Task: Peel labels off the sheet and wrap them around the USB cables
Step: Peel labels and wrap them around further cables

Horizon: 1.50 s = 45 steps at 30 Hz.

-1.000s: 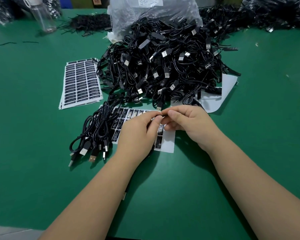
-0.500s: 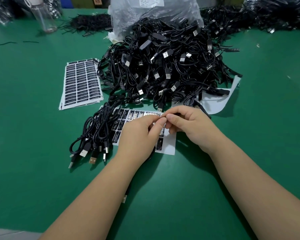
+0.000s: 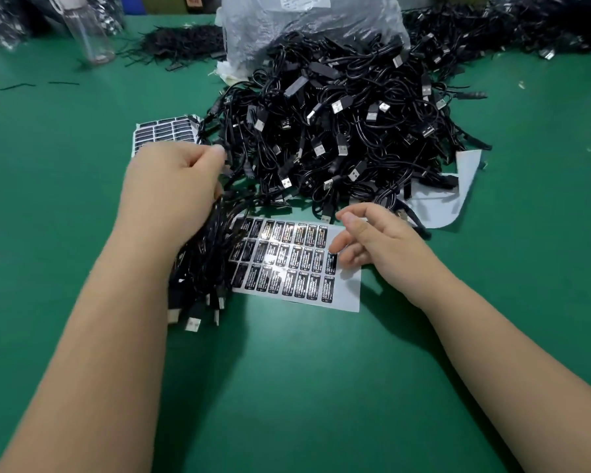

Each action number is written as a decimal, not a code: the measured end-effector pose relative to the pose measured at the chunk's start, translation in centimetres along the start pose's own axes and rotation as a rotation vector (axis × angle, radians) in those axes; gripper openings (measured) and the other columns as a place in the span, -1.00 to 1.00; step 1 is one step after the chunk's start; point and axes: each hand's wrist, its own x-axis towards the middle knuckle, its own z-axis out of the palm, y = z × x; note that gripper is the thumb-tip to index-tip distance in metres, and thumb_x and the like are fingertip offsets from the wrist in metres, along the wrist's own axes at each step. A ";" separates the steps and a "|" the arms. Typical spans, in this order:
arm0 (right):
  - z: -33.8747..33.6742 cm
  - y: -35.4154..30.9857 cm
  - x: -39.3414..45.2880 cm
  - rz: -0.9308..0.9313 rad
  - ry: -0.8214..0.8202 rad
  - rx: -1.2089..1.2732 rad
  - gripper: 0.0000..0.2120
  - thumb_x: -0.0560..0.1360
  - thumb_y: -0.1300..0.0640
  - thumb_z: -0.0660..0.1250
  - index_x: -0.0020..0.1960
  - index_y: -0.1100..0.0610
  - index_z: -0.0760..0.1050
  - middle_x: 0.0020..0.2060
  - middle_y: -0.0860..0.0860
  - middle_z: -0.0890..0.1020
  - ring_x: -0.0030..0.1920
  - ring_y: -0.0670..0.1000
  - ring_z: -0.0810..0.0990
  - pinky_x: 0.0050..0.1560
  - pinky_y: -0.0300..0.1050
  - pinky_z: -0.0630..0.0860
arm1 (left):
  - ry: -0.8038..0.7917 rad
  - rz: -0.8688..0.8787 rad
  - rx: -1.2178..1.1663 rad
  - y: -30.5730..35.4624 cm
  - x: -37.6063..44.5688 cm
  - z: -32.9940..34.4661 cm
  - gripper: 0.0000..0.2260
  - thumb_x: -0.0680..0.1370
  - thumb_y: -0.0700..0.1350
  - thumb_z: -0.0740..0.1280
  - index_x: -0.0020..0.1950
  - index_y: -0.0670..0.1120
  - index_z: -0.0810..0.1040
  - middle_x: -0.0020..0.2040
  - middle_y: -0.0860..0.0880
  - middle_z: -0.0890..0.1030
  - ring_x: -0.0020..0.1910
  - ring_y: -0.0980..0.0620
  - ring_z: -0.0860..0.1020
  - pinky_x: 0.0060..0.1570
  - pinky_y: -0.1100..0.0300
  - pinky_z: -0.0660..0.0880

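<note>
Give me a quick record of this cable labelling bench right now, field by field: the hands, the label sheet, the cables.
left hand: reaching to the edge of the cable pile, fingers curled at a cable
right hand: fingers relaxed, at the right edge of the label sheet
label sheet: flat on the green table, partly used
small cable bunch: left of the sheet

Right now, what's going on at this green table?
A person is labelling USB cables. The left hand reaches over the small bundle of cables toward the big cable pile, fingers curled at a cable there. The right hand rests, relaxed, at the edge of the partly used label sheet.
</note>
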 end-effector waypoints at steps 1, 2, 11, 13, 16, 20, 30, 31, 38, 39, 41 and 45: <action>0.0 0.0 0.0 0.001 0.005 -0.026 -0.84 0.56 -0.05 0.24 0.06 -0.01 0.49 -0.22 -0.01 0.69 -0.29 -0.08 0.63 -0.26 -0.26 0.55 | -0.071 -0.026 0.047 -0.1 0.8 0.0 -0.65 0.60 0.10 0.19 -0.23 -0.06 0.61 -0.40 0.12 0.61 -0.40 0.06 0.47 -0.27 0.15 0.48; 0.0 0.0 0.0 -0.001 0.003 -0.050 -0.88 0.57 0.00 0.23 0.05 -0.02 0.50 -0.23 -0.03 0.69 -0.29 -0.09 0.63 -0.26 -0.29 0.53 | -0.152 -0.043 0.137 -0.3 1.1 0.2 -0.66 0.61 0.15 0.15 -0.03 -0.01 0.63 -0.11 0.04 0.69 -0.16 -0.01 0.57 -0.04 0.06 0.51; 0.2 -0.6 -0.3 0.018 0.025 -0.089 -0.91 0.57 0.13 0.26 0.02 0.02 0.53 -0.24 -0.05 0.69 -0.33 -0.18 0.60 -0.31 -0.38 0.48 | -0.222 -0.047 0.608 -4.6 -2.2 2.3 -0.26 0.40 0.02 0.45 0.49 0.16 0.16 0.16 -0.11 0.55 -0.04 -0.12 0.47 -0.11 0.08 0.41; 0.2 -0.8 -0.4 0.022 0.035 -0.086 -0.91 0.57 0.15 0.26 0.02 0.04 0.53 -0.24 -0.04 0.69 -0.33 -0.19 0.60 -0.33 -0.39 0.48 | -0.114 -0.048 0.561 -4.8 -2.1 1.9 -0.33 0.40 -0.07 0.42 0.45 0.19 0.24 0.07 -0.08 0.59 -0.08 -0.12 0.48 -0.15 0.09 0.41; 0.1 -0.9 -0.4 0.029 0.055 -0.076 -0.91 0.56 0.19 0.27 0.01 0.06 0.54 -0.25 -0.02 0.69 -0.35 -0.18 0.59 -0.33 -0.38 0.48 | -0.167 -0.027 0.601 -5.4 -1.5 1.3 -0.32 0.42 -0.09 0.40 0.47 0.20 0.22 0.15 -0.08 0.57 0.01 -0.16 0.52 -0.13 0.08 0.46; 0.1 -0.9 -0.6 0.012 0.077 -0.078 -0.88 0.50 0.27 0.34 -0.02 0.08 0.55 -0.28 0.02 0.67 -0.35 -0.14 0.60 -0.29 -0.35 0.52 | -0.303 -0.076 0.756 -4.2 -1.4 1.1 -0.27 0.44 0.21 0.36 0.53 0.11 0.13 0.41 -0.12 0.38 0.30 -0.21 0.39 0.22 -0.12 0.42; 0.6 -0.6 -1.3 -0.146 0.053 -1.070 -0.70 0.54 -0.14 0.21 -0.03 0.06 0.59 0.08 -0.05 0.50 0.08 -0.02 0.28 0.07 -0.18 0.18 | -0.693 0.349 0.806 -1.2 -5.4 7.1 -0.15 0.43 0.43 -0.07 0.57 -0.02 -0.19 0.58 0.02 -0.20 0.55 -0.04 -0.19 0.50 -0.06 -0.16; 0.8 -0.6 -1.4 -0.140 0.062 -1.073 -0.68 0.54 -0.15 0.19 -0.04 0.05 0.58 0.06 -0.05 0.49 0.06 -0.03 0.24 0.06 -0.18 0.17 | -0.701 0.321 0.824 -1.9 -5.6 7.5 -0.13 0.41 0.45 -0.12 0.56 -0.01 -0.25 0.56 0.03 -0.28 0.53 -0.05 -0.28 0.48 -0.09 -0.26; 1.7 -1.0 -0.9 -0.161 0.035 -1.238 -0.65 0.58 -0.15 0.13 0.05 -0.01 0.61 0.06 -0.06 0.52 0.01 -0.02 0.22 0.11 -0.17 0.25 | -0.750 0.240 0.781 -3.6 -6.0 8.2 -0.12 0.36 0.48 -0.21 0.51 0.02 -0.39 0.50 0.08 -0.43 0.46 0.00 -0.45 0.38 -0.11 -0.41; 1.8 -1.1 -1.0 -0.161 0.031 -1.253 -0.65 0.59 -0.15 0.12 0.06 -0.02 0.61 0.06 -0.07 0.53 -0.02 -0.03 0.20 0.10 -0.16 0.27 | -0.746 0.245 0.784 -3.6 -6.1 8.2 -0.12 0.36 0.48 -0.22 0.51 0.02 -0.39 0.50 0.07 -0.43 0.47 -0.01 -0.44 0.37 -0.11 -0.42; 2.1 -1.1 -1.1 -0.161 0.038 -1.283 -0.67 0.59 -0.15 0.11 0.07 -0.03 0.60 0.07 -0.07 0.55 -0.05 -0.03 0.19 0.09 -0.15 0.30 | -0.748 0.244 0.784 -3.6 -6.2 8.3 -0.12 0.34 0.47 -0.23 0.51 0.02 -0.39 0.50 0.07 -0.42 0.47 -0.02 -0.44 0.36 -0.11 -0.43; 2.6 -1.1 -1.2 -0.146 0.050 -1.293 -0.69 0.60 -0.11 0.12 0.11 -0.02 0.57 0.12 -0.08 0.53 0.08 0.00 0.38 0.11 -0.13 0.32 | -0.739 0.245 0.763 -3.5 -6.2 8.4 -0.15 0.33 0.46 -0.21 0.51 0.10 -0.36 0.52 0.06 -0.39 0.48 -0.03 -0.41 0.37 -0.12 -0.42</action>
